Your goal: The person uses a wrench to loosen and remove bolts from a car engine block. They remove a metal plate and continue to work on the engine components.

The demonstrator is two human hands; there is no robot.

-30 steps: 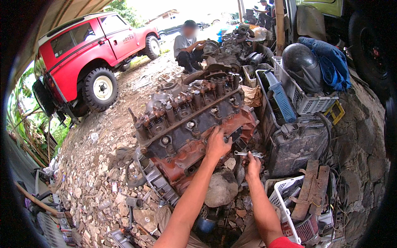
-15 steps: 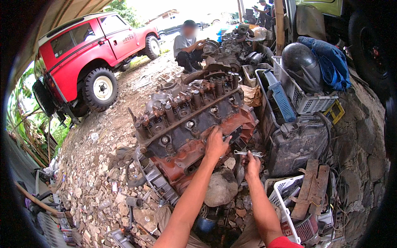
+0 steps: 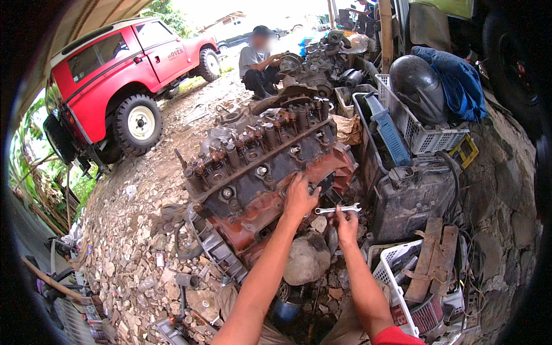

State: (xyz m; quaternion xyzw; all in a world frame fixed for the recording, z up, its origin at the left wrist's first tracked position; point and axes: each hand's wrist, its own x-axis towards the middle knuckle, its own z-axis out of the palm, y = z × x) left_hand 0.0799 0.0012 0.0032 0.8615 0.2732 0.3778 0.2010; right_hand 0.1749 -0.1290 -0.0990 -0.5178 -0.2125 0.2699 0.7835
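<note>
A large engine [image 3: 253, 213] with a red-brown block and black upper side lies tilted before me on the stony ground. My left hand [image 3: 300, 198] rests against its right lower side, fingers curled at a black metal bracket [image 3: 326, 184] there; the fingertips are partly hidden. Just to the right, my right hand [image 3: 347, 227] pinches a silver combination wrench [image 3: 329, 210] near its middle. The wrench is roughly level, its open jaw to the right and its ring end toward the bracket. A rounded rock [image 3: 307, 259] sits beneath my hands, against the engine.
Crates of parts, a white one [image 3: 391, 284] among them, and a dark jerrycan-like container [image 3: 411, 192] line the right. A black helmet [image 3: 418, 86] lies farther back. A red off-road car [image 3: 132, 75] stands back left. Another person [image 3: 259, 63] crouches beyond the engine by more parts.
My right hand has moved the wrench slightly left and up, turning it so the jaw end sits higher. The left hand stays at the bracket.
</note>
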